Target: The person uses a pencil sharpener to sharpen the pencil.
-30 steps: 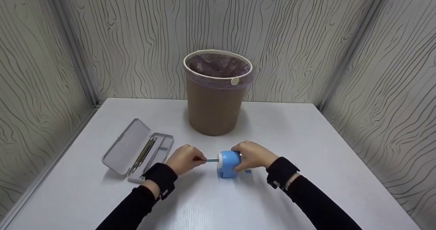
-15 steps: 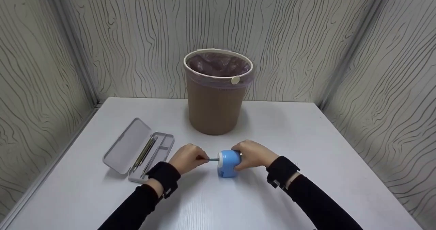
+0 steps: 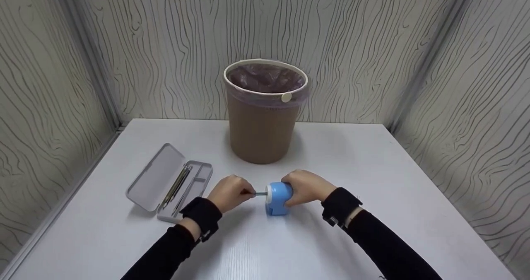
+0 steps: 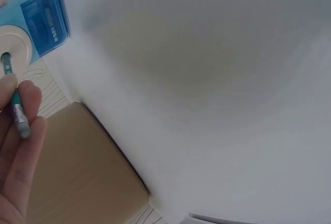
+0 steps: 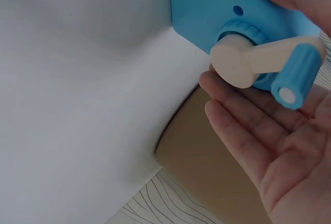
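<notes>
Pencil (image 4: 18,112), pinched in the left hand (image 3: 230,193), enters the blue hand-crank sharpener (image 3: 280,198) at 9 o'clock; right hand (image 3: 308,187) clamps the sharpener.

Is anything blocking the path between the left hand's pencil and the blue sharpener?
Nothing visible is. The pencil, pinched in the left hand, enters the blue sharpener's white face; the bin stands behind, off that line.

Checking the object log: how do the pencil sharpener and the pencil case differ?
The pencil sharpener is compact and blue with a pale front; the pencil case is long, flat and light grey. The right hand grips the pencil sharpener, while the pencil case lies open. The pencil sharpener has one green pencil inserted; the pencil case holds several pencils. Both contain at least one pencil.
</notes>
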Demonstrator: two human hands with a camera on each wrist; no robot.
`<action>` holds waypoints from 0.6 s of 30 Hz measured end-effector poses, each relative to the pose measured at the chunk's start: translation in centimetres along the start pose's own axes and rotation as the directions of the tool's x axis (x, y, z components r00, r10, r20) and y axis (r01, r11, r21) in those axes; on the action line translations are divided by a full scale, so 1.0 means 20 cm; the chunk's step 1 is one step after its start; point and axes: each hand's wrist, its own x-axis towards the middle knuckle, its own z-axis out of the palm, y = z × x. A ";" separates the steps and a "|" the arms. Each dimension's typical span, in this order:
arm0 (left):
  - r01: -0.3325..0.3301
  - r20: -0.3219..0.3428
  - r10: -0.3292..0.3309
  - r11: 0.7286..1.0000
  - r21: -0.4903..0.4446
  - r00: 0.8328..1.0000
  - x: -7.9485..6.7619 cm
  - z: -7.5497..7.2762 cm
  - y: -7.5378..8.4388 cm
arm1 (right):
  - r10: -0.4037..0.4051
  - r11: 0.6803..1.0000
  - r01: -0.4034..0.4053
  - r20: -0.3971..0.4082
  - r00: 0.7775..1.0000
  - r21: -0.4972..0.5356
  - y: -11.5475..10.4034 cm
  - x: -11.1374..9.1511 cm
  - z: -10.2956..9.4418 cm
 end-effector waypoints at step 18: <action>0.020 -0.008 -0.021 0.999 -0.050 1.000 -0.01 0.03 -0.03 | -0.022 1.000 0.022 -0.020 1.000 -0.006 0.00 0.00 0.01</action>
